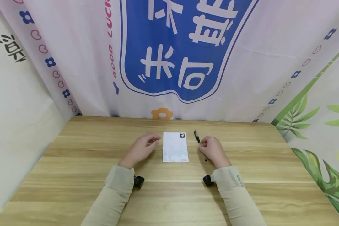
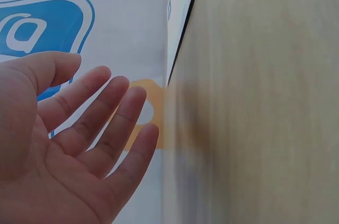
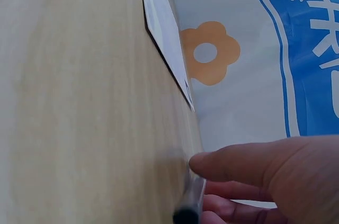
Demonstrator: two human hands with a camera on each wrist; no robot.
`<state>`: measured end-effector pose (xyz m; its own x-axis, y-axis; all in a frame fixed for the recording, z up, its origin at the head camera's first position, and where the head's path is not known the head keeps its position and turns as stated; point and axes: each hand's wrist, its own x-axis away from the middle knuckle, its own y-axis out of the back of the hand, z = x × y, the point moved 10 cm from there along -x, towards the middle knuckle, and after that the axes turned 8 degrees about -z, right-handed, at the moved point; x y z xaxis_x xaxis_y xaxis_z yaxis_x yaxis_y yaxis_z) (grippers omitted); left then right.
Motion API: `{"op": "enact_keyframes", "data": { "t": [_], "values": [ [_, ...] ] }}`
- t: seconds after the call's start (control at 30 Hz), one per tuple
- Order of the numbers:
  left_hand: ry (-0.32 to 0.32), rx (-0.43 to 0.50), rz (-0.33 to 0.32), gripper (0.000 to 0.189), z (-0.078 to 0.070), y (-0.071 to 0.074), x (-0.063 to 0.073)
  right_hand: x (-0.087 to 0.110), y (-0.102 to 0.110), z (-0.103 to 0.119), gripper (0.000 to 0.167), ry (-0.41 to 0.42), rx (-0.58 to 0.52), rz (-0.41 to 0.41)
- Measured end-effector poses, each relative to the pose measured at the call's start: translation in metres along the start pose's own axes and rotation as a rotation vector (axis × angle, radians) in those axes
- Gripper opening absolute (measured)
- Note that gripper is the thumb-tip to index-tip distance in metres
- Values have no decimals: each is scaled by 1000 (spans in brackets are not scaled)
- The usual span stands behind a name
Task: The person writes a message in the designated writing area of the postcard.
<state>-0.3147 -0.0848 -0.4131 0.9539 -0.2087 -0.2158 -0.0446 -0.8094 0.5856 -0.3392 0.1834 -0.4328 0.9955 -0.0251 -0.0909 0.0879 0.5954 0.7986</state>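
A white notepad (image 1: 175, 149) lies on the wooden table between the hands, with a small dark picture in its top right corner and a pale print along its lower edge. To its right is a black pen (image 1: 197, 137) with a clear barrel. My right hand (image 1: 213, 151) pinches this pen by its middle, thumb on one side and fingers on the other. In the right wrist view, the pen (image 3: 189, 205) points its dark end toward the camera. Beside the notepad's left edge, my left hand (image 1: 142, 148) holds nothing, its fingers spread and slightly bent in the left wrist view.
The table (image 1: 164, 201) meets a hanging printed cloth (image 1: 87, 78) along its back edge. Leaf-patterned cloth (image 1: 322, 147) hangs on the right side, plain white cloth (image 1: 22, 125) on the left. Each wrist carries a small black camera (image 1: 138, 181).
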Motion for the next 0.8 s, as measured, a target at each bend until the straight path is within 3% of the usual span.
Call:
{"op": "enact_keyframes", "data": {
  "t": [0.4,0.63,0.8],
  "values": [
    [22,86,17,30,-3,-9,0,-1,6,0,16,10,24,-13],
    [40,161,45,30,-4,-18,2,-1,6,-1,14,-16,-15,4],
    [56,185,42,29,-2,-20,3,1,8,2,13,10,-38,3]
  ]
}}
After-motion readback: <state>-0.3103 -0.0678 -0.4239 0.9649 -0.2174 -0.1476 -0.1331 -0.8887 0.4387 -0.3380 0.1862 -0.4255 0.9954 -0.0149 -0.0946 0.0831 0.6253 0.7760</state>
